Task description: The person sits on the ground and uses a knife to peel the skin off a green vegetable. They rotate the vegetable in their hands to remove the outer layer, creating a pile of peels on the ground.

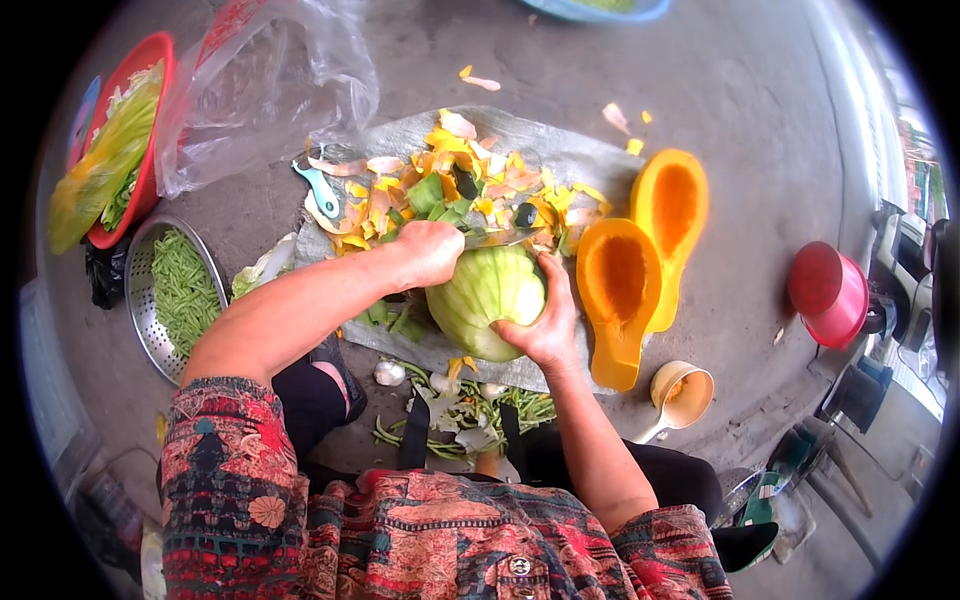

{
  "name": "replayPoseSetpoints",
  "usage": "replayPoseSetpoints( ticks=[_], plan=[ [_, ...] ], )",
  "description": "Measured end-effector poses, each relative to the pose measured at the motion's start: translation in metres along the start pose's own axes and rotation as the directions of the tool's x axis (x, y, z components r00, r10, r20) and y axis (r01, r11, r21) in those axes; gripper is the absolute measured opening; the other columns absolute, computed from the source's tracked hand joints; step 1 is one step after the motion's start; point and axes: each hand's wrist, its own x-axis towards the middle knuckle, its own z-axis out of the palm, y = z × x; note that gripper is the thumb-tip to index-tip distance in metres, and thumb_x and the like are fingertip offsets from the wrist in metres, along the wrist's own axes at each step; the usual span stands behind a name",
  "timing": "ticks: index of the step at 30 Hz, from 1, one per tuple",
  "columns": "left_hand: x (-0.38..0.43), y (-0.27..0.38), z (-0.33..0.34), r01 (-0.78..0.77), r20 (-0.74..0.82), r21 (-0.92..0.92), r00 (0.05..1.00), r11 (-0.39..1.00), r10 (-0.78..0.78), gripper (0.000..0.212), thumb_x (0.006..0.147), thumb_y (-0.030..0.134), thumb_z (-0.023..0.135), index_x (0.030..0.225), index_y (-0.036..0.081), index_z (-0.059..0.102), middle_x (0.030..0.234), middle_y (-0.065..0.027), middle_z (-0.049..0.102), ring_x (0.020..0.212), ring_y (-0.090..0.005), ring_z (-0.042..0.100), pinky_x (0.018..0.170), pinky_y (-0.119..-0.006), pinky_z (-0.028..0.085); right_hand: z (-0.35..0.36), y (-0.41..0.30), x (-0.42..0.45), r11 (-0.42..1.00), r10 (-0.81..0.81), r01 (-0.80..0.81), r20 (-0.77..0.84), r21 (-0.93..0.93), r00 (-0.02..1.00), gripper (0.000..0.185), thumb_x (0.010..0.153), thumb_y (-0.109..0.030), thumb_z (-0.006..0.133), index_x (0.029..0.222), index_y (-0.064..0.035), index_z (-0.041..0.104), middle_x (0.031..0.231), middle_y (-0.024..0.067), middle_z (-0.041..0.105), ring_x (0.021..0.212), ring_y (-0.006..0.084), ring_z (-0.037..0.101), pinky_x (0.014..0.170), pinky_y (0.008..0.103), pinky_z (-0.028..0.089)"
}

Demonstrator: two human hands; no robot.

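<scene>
My left hand (431,251) is closed around the handle of a knife, whose metal blade (504,238) lies across the far side of a peeled, pale green melon or gourd (480,304). With thumb and fingers spread around its right side, my right hand (546,319) grips the gourd. Beneath it is a grey woven sheet (570,154) covered with orange, yellow and green peelings (442,169). Two halved, hollowed orange squashes (619,300) (670,202) lie just right of my right hand. A light blue peeler (319,187) rests at the sheet's left edge.
At left are a metal colander (135,285) of cut green beans, a red basin (161,127) of leafy greens and a clear plastic bag (277,90). Garlic bulbs (389,373) and long beans (525,405) lie near my legs. To the right are a scoop (690,397) and a pink bucket (832,292).
</scene>
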Motion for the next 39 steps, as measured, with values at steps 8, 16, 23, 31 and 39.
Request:
replayPoseSetpoints(
  ticks=[8,16,23,31,39],
  plan=[
    [0.015,-0.008,0.008,-0.030,-0.015,0.005,0.999,1.000,0.030,0.019,0.072,0.003,0.054,0.085,-0.002,0.067,0.091,-0.0227,0.065,0.088,-0.0369,0.064,0.076,-0.043,0.052,-0.001,0.002,0.002,1.000,0.001,-0.001,-0.007,-0.006,1.000,0.096,0.045,-0.027,0.079,0.126,0.0067,0.040,0.129,0.0246,0.045,0.122,0.0374,0.043,0.106,0.0405,0.034],
    [0.028,-0.023,0.014,0.067,-0.012,-0.164,0.998,0.984,-0.070,0.020,0.074,0.004,0.053,0.087,-0.006,0.065,0.090,-0.0266,0.064,0.087,-0.0397,0.063,0.074,-0.044,0.051,-0.002,0.004,0.002,1.000,-0.022,0.022,-0.009,-0.003,1.000,0.097,0.045,-0.028,0.079,0.126,0.0066,0.041,0.129,0.0246,0.045,0.121,0.0375,0.044,0.105,0.0409,0.035],
    [-0.002,-0.044,0.009,0.017,-0.085,-0.278,0.995,0.960,-0.042,0.019,0.076,0.009,0.054,0.083,-0.004,0.064,0.081,-0.0272,0.063,0.079,-0.0407,0.064,0.071,-0.046,0.050,-0.001,0.005,0.002,0.999,-0.034,0.033,-0.005,-0.021,0.999,0.095,0.045,-0.027,0.078,0.125,0.0053,0.041,0.129,0.0239,0.045,0.121,0.0377,0.044,0.104,0.0416,0.035],
    [-0.039,-0.012,-0.006,-0.184,-0.131,-0.041,0.975,0.982,0.178,0.012,0.075,0.010,0.054,0.078,0.000,0.059,0.070,-0.0211,0.063,0.070,-0.0385,0.063,0.065,-0.048,0.050,-0.001,0.004,0.002,0.999,-0.032,0.032,-0.014,0.009,0.999,0.094,0.045,-0.026,0.078,0.126,0.0040,0.041,0.129,0.0233,0.045,0.120,0.0373,0.045,0.104,0.0414,0.036],
    [-0.026,-0.013,-0.007,-0.202,-0.091,0.034,0.975,0.979,0.205,0.015,0.066,0.007,0.056,0.075,0.001,0.067,0.075,-0.0188,0.066,0.074,-0.0349,0.066,0.066,-0.043,0.053,0.000,0.003,0.002,0.999,-0.043,0.043,-0.004,0.017,0.999,0.095,0.045,-0.025,0.078,0.128,0.0036,0.040,0.129,0.0228,0.045,0.120,0.0370,0.044,0.104,0.0416,0.036]
  ],
)
